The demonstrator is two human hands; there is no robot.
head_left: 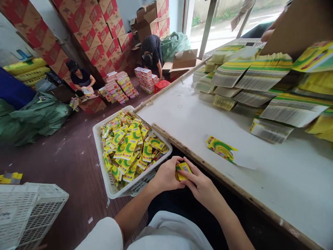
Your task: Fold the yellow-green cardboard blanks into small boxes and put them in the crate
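Both of my hands meet over my lap, just off the edge of the white table (179, 104). Between them is a small yellow and green packet (183, 169) with a barcode patch. My left hand (168, 175) curls around its left side, while the fingers of my right hand (199, 180) press on its right side and front. Part of the packet is hidden behind the fingers. To the left stands a white plastic basket (100, 163) heaped with similar yellow packets (130, 147). A yellow printed card piece (221, 148) lies on the table to the right.
Stacks of printed cards (262, 73) fill the table's far right. White crates (44, 211) stand on the floor at lower left. Two people (80, 78) handle small boxes (121, 86) near piled cartons (96, 38). Another person's hand (267, 34) shows at upper right.
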